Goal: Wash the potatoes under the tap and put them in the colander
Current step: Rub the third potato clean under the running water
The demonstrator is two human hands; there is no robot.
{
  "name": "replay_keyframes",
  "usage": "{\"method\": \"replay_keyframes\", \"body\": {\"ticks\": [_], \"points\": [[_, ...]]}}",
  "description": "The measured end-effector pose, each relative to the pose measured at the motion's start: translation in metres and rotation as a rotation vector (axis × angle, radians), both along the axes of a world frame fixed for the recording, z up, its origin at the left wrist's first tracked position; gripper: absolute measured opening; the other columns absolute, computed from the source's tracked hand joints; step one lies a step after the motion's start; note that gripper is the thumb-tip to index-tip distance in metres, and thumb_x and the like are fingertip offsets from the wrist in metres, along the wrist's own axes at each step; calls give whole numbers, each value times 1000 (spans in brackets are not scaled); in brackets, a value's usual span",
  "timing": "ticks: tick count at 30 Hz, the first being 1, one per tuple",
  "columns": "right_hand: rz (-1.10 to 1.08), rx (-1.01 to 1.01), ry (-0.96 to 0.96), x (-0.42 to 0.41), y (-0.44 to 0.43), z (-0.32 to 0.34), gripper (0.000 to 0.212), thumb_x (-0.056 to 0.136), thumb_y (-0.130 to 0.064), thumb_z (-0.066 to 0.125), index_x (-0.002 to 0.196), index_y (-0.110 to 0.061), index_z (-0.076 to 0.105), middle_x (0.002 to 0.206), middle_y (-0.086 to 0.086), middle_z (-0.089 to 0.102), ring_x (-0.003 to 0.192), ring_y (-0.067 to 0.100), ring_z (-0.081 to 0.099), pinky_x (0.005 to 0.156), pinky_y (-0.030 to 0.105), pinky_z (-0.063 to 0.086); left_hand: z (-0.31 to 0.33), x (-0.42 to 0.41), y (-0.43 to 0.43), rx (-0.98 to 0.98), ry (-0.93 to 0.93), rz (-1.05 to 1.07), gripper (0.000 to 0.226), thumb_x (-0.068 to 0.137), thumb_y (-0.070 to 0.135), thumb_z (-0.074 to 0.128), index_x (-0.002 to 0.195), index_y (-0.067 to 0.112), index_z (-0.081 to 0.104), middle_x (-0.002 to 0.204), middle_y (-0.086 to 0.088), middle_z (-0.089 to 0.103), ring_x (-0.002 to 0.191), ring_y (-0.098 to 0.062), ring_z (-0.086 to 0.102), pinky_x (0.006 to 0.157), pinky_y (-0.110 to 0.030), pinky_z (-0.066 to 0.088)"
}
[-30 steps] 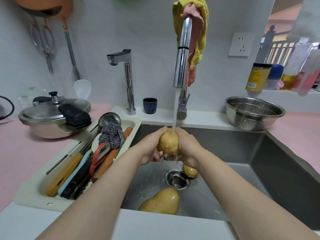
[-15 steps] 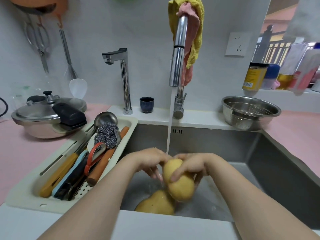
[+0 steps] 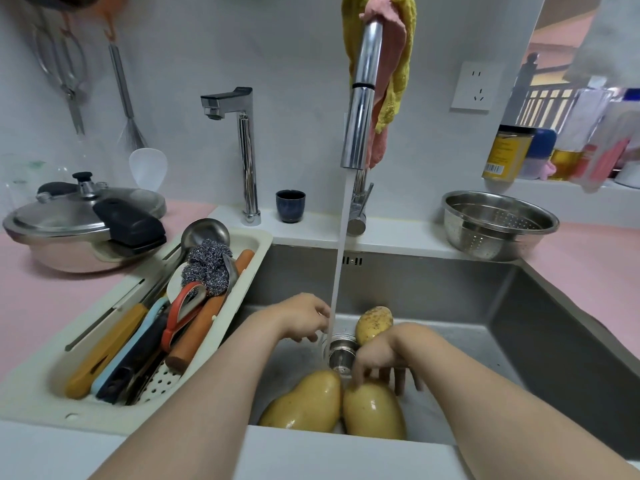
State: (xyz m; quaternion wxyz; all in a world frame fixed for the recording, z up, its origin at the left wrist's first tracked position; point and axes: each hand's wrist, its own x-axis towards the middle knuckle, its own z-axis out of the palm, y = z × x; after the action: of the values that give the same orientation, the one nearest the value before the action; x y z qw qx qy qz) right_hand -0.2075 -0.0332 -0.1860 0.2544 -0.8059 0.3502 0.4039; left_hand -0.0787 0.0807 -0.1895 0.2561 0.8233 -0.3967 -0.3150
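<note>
Water runs from the tall chrome tap (image 3: pixel 360 98) into the steel sink (image 3: pixel 450 299). Two wet, pale potatoes lie side by side at the sink's near edge, the left potato (image 3: pixel 304 405) and the right potato (image 3: pixel 374 412). My right hand (image 3: pixel 382 355) hangs over the right one with its fingers spread downward, fingertips touching its far end. A small, speckled potato (image 3: pixel 374 323) lies behind that hand by the drain (image 3: pixel 341 355). My left hand (image 3: pixel 306 318) is beside the water stream, holding nothing. The steel colander (image 3: pixel 498 223) stands with nothing in it on the counter at the right.
A white drainer tray (image 3: pixel 52 368) with utensils and a scourer spans the sink's left side. A pressure cooker (image 3: pixel 83 223) sits on the pink counter at left. A second small tap (image 3: pixel 247 150) and a dark cup (image 3: pixel 290 206) stand behind the sink. Bottles line the right shelf.
The potato held under the stream by both hands has come down to the sink floor beside the other wet one. My left hand has let go, and my right hand's fingers have spread.
</note>
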Motion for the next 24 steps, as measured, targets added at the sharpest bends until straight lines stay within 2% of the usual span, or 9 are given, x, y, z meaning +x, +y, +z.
{"method": "replay_keyframes", "body": {"ticks": [2, 4, 6, 8, 11, 16, 21, 23, 24], "points": [[11, -112, -155, 12, -10, 5, 22, 101, -22, 53, 117, -11, 64, 119, 13, 62, 104, 24, 66, 56, 28, 49, 0, 5, 0, -73, -19, 39, 23, 100, 19, 55, 117, 23, 69, 110, 4, 69, 96, -17, 70, 79, -33, 55], [-17, -298, -336, 25, -24, 7, 12, 94, -17, 60, 100, -10, 67, 100, 10, 63, 91, 24, 64, 59, 28, 53, -1, 8, -3, -135, -16, 68, 17, 101, 21, 55, 109, 26, 69, 107, 4, 70, 91, -16, 67, 69, -27, 50], [-76, -395, -422, 38, -38, 4, 38, 98, -22, 62, 131, -4, 61, 125, 16, 64, 113, 31, 65, 86, 36, 55, -1, 10, -6, -174, -11, 79, 15, 101, 24, 55, 104, 27, 68, 103, 7, 68, 90, -15, 64, 70, -27, 49], [-95, -418, -357, 48, -40, -2, 66, 105, -39, 53, 158, -6, 33, 160, 16, 39, 142, 36, 46, 109, 40, 45, -3, 10, -6, -177, -22, 70, 16, 101, 26, 55, 110, 27, 69, 108, 8, 67, 94, -14, 61, 88, -31, 51], [-111, -412, -300, 56, -43, -23, 86, 103, -60, 44, 165, -14, 6, 172, 9, 11, 156, 37, 19, 123, 39, 25, -5, 14, -8, -157, -53, 78, 29, 101, 28, 57, 127, 21, 67, 123, -1, 68, 104, -19, 62, 106, -41, 48], [-136, -514, -282, 73, -62, -80, 102, 92, -71, 53, 165, -16, 7, 170, 3, 11, 154, 29, 23, 121, 42, 31, -12, 21, -12, -111, -93, 85, 38, 100, 33, 60, 136, 19, 62, 133, 0, 65, 123, -20, 60, 111, -39, 44], [-378, -342, -445, 60, -52, -69, 72, 99, -36, 55, 161, -21, 22, 165, 3, 22, 152, 28, 26, 124, 37, 29, -15, 23, -14, -74, -97, 69, 36, 100, 34, 60, 132, 20, 65, 133, 0, 67, 121, -19, 61, 111, -39, 45], [-381, -189, -476, 59, -48, -63, 71, 102, -32, 55, 163, -21, 19, 165, 10, 24, 138, 37, 43, 113, 45, 44, -13, 22, -13, -64, -94, 60, 37, 101, 33, 57, 135, 20, 63, 136, 0, 65, 124, -20, 59, 111, -38, 44], [-428, -83, -507, 60, -48, -61, 73, 100, -27, 59, 162, -24, 20, 162, 16, 28, 120, 42, 54, 97, 47, 56, -11, 21, -12, -65, -94, 58, 38, 103, 32, 54, 137, 20, 61, 139, -1, 62, 126, -21, 57, 111, -37, 42]]}}
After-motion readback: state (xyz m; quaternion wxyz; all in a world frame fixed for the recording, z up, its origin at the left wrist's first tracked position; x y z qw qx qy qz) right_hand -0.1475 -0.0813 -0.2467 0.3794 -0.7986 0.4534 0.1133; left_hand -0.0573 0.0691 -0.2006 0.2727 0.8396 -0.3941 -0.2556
